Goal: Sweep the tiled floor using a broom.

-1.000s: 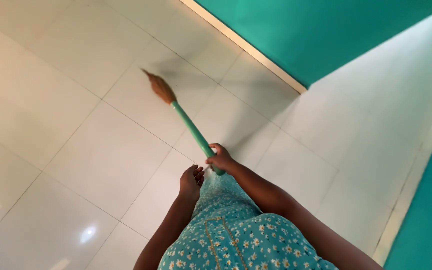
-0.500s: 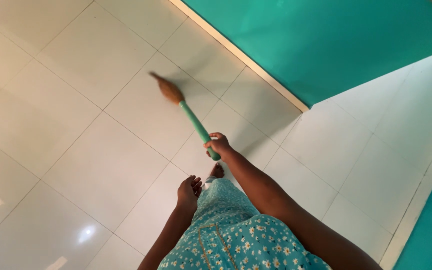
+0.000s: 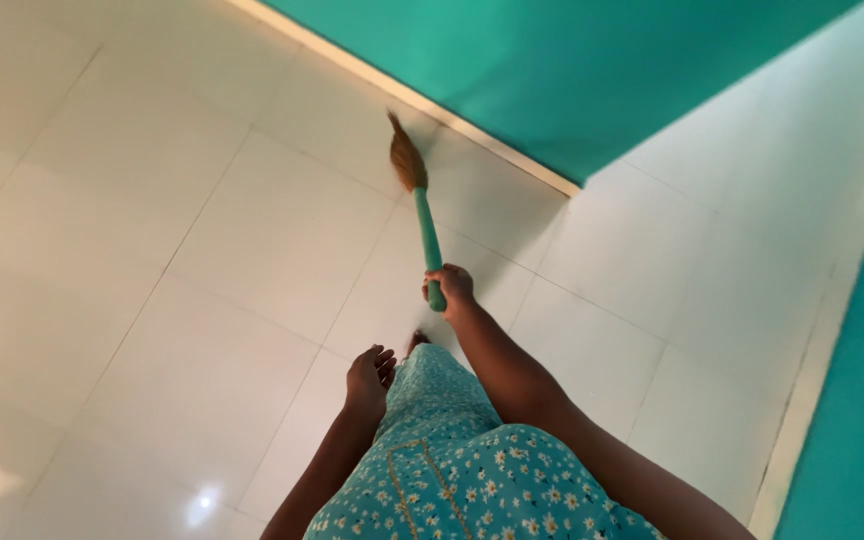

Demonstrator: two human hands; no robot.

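I see my right hand (image 3: pixel 449 286) closed around the green handle of the broom (image 3: pixel 420 206), whose bristles lie far, near the teal wall (image 3: pixel 572 70), so they could hit its skirting, while my left hand (image 3: pixel 366 379) hangs open.

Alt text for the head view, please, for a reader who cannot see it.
The person's right hand grips a green-handled broom, its brown bristles on the white tiled floor near a teal wall. The left hand hangs empty beside a floral dress.
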